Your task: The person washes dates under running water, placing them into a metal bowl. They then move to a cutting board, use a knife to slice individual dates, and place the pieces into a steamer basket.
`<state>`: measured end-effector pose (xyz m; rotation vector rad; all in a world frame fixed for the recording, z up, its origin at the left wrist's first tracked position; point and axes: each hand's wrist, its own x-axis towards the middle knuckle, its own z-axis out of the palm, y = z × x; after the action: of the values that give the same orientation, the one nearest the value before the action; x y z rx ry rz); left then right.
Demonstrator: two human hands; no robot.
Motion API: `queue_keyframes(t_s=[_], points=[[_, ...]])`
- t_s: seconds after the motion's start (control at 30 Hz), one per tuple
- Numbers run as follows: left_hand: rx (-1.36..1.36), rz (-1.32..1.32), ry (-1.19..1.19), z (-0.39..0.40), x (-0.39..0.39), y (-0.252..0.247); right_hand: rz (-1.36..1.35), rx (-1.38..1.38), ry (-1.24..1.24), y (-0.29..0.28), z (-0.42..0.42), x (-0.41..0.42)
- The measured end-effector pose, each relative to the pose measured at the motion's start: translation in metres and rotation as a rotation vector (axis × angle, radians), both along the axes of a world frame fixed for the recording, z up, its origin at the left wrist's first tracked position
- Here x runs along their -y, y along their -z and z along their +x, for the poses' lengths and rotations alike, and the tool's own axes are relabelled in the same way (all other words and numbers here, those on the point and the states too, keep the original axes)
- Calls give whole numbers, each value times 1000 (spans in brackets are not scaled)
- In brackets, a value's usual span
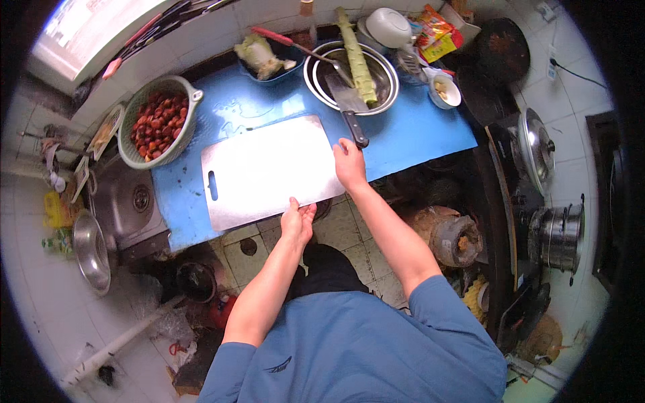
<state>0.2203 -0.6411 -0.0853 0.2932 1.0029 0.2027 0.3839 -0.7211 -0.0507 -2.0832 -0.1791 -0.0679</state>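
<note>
A metal cutting board [272, 166] with a slotted handle hole lies at the front edge of a blue-covered counter. My left hand [298, 221] grips its near edge, thumb on top and fingers below. At the board's right edge is my right hand [350, 162], fingers curled; whether it grips the board cannot be told. Just above that hand, the black handle of a cleaver [347, 103] points towards me, its blade resting on nested metal basins [394, 95]. A long peeled green stem [357, 65] and a red-handled spatula [302, 48] also lean across the basins.
A colander [189, 121] of reddish-brown nuts or fruits stands left, beside a steel sink [121, 196]. Behind the board is a blue container [284, 75] with a leafy vegetable [259, 55]. A small white bowl [444, 93] stands at the right; a lidded pan [536, 146] is farther right.
</note>
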Motion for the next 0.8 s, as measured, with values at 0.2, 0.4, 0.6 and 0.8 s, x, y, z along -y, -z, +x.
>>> queue_keyframes(t_s=[0.2, 0.4, 0.6, 0.8], points=[[-103, -58, 130, 13, 2, 17, -76, 160, 195, -35, -16, 44], [-46, -37, 325, 7, -19, -5, -510, 215, -152, -78, 35, 25], [9, 348, 612, -3, -96, -51, -773, -52, -258, -79, 63, 8], [-60, 886, 398, -48, -249, -97, -725, -63, -264, -57, 73, 7]])
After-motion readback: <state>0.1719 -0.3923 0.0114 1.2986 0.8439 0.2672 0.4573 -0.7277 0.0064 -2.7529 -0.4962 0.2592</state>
